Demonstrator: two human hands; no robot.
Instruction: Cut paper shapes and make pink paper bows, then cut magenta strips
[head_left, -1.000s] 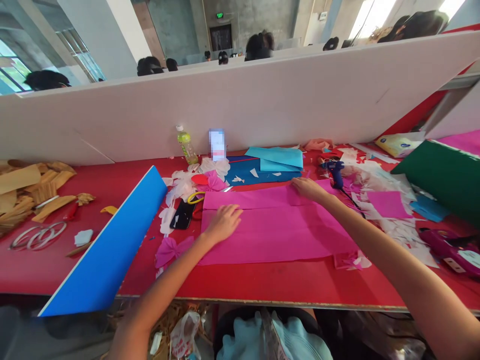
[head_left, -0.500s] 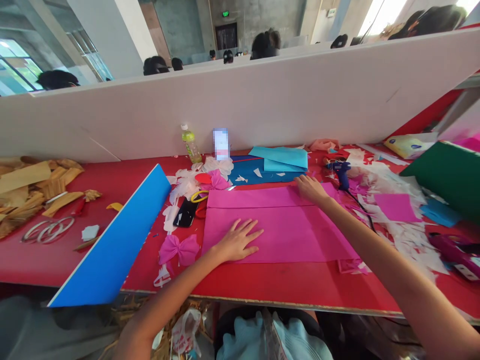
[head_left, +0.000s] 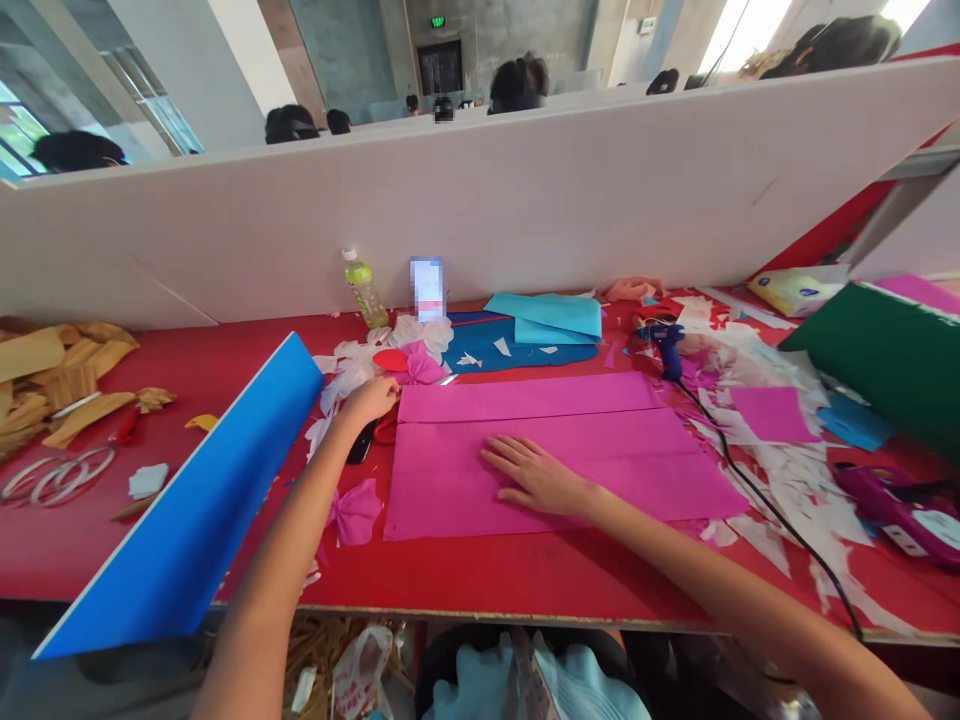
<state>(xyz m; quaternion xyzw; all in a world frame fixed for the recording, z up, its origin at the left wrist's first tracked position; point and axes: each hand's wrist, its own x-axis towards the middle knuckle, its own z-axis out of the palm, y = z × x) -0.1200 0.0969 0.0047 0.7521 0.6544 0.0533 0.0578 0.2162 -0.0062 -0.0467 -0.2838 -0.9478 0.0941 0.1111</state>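
A pink sheet (head_left: 600,480), paper or cloth, lies on the red tabletop, with a strip folded along its far side. My right hand (head_left: 532,475) rests flat on it, fingers stretched out. At the sheet's far left corner my left hand (head_left: 373,402) is closed around the handle of a pair of scissors, which it mostly hides; a slim metal blade (head_left: 448,380) shows past the corner. A black phone (head_left: 363,442) is partly covered by my left wrist. Below it sits a pink bow (head_left: 356,512).
A blue board (head_left: 202,500) leans at left. Behind the sheet are folded turquoise paper (head_left: 559,318), a bottle (head_left: 364,288) and a lit phone (head_left: 428,288) against the white partition (head_left: 480,210). On the right lie a glue gun (head_left: 666,345), its black cord and white scraps (head_left: 795,480).
My left hand has gone from the sheet up to the scissors at its far left corner. My right hand has come from the far edge to the sheet's middle. The sheet has shifted slightly.
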